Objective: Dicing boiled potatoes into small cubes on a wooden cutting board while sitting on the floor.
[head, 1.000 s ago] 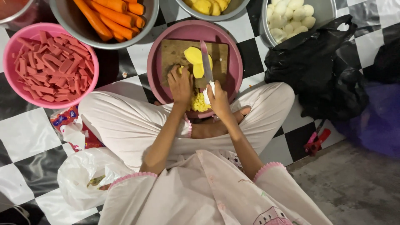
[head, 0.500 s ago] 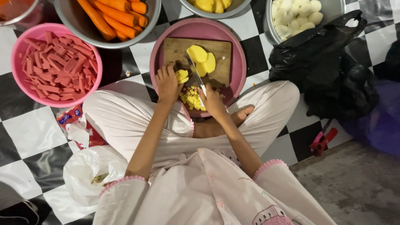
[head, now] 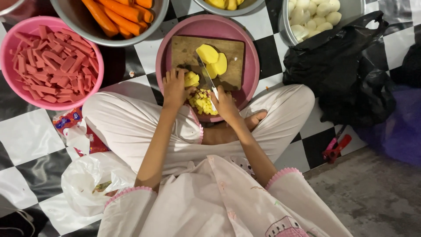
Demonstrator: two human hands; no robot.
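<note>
Potato piece [head: 191, 79]: yellow, peeled, on near-left corner of wooden cutting board [head: 184, 48], pinned under fingers.
Left hand [head: 175, 87]: curled down over potato piece, fingertips close to blade line, holding it steady.
Right hand [head: 224, 103]: closed around white knife handle, wrapped tight.
Knife [head: 204, 73]: blade angled across board, edge just beside left fingertips, tip toward potato halves [head: 213, 60].
Diced cubes [head: 202, 101]: small yellow heap at near edge of pink basin [head: 250, 57], partly off board.
Board seating: inside basin, resting on curved wall, likely not flat.
Risk, fingers: probably a nick if blade drifts left, since fingertips sit almost touching it.
Risk, slip: wet potato likely slick; could skid out from under fingers mid-cut.
Risk, board: could rock or slide in basin under downward pressure, throwing cut off line.
Risk, spill: cubes could tumble over rim onto pale trouser leg [head: 131, 123] or checkered floor [head: 26, 131].
Nearby: bowl of carrots [head: 118, 15], pink bowl of red sticks [head: 48, 57], black bag [head: 346, 61] well apart.
</note>
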